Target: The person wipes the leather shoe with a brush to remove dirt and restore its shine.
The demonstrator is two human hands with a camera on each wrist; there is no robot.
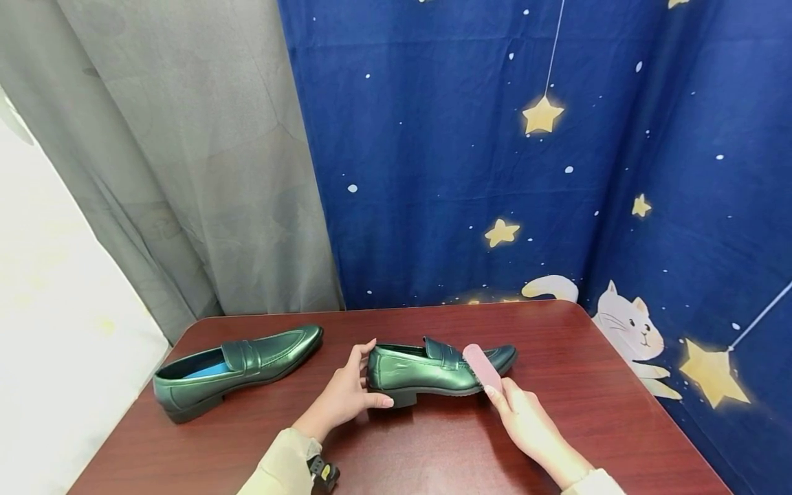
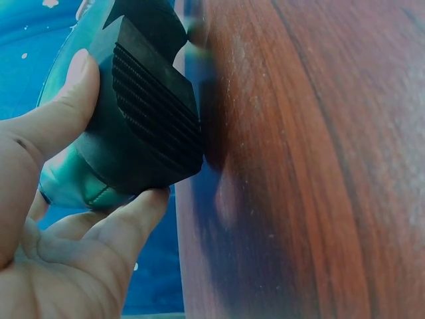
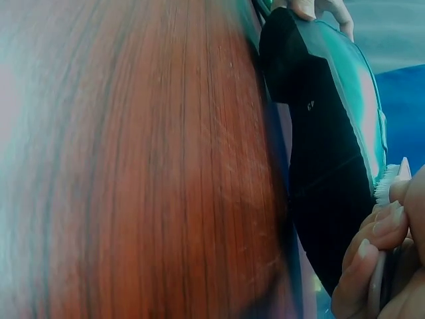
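A shiny green loafer [image 1: 402,371] is held by the heel in my left hand [image 1: 346,397], its toe pointing right. In the left wrist view, thumb and fingers grip around the black heel block [image 2: 149,113], and the sole is tilted up off the table. My right hand [image 1: 529,421] pinches a pink brush [image 1: 482,366] by its handle end. White bristles [image 3: 385,185] touch the side of the shoe near the toe in the right wrist view. A matching green loafer [image 1: 266,356] lies on the left of the table, with a blue insole showing.
The reddish-brown wooden table [image 1: 445,454] has rounded far corners. Behind it hang a grey curtain [image 1: 204,151] and a blue curtain [image 1: 445,158] with stars and a white cat. A black strap device [image 1: 323,473] sits at the left wrist.
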